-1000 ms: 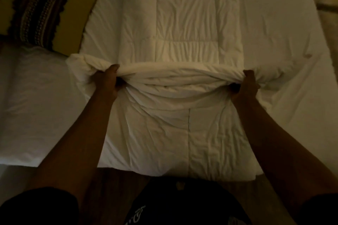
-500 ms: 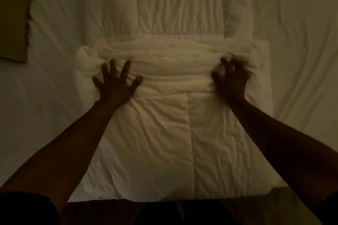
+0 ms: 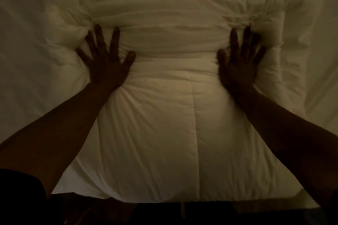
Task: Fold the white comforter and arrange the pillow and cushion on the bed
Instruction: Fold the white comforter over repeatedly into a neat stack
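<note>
Right hand (image 3: 237, 60) now flat (comforter (image 3: 182, 124))

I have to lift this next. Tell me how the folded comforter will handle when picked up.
Probably floppy: the comforter bunches and wrinkles where the left hand and right hand press flat on it. Likely light for its bulk, since it looks puffy and quilted. The folded layers near the fingers may slump or unfold unless supported from below.

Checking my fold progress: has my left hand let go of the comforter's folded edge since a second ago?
Yes. The left hand gripped the bunched edge then; now it presses flat, fingers spread, on the folded comforter, near the fold's left end.
</note>
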{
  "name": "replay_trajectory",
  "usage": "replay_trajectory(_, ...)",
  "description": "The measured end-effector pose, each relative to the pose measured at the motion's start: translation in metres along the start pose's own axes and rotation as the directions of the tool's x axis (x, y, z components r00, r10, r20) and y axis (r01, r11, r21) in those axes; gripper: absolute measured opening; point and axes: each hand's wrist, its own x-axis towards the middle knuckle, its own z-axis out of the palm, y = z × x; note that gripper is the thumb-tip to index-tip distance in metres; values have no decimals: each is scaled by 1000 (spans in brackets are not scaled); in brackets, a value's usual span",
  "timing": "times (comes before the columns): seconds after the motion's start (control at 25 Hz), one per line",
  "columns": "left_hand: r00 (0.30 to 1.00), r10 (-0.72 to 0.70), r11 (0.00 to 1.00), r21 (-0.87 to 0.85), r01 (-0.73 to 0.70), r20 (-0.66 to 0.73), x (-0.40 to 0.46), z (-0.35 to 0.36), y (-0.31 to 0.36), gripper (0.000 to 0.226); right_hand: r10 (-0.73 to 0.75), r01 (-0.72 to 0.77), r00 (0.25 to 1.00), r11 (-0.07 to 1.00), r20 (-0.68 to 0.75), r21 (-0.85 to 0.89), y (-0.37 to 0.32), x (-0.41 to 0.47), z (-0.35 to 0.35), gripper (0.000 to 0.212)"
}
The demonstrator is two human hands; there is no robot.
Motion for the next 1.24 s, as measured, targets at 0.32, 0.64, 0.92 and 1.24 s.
replay_trajectory(0.32, 994, 93, 977, -190, -101, -53, -52, -34, -19, 70, 6, -11, 999, 996, 54, 94, 5, -36, -29, 62)
replay_trajectory(0.64, 993, -97, 966, -235, 109, 62, -313, -37, -31, 60, 48, -66, 990, 988, 132, 137, 38, -236, -45, 53)
replay_trajectory(0.92, 464, -693, 166, -504, 847, 551, -427, 2, -51, 73, 236, -278, 900, 958, 366, 66, 64, -382, -74, 28)
replay_trajectory(1.24, 437, -235, -757, -445, 478, 868, -417, 29, -13, 87, 684, -699, 388, -219, 618, 681, 44, -402, -32, 83)
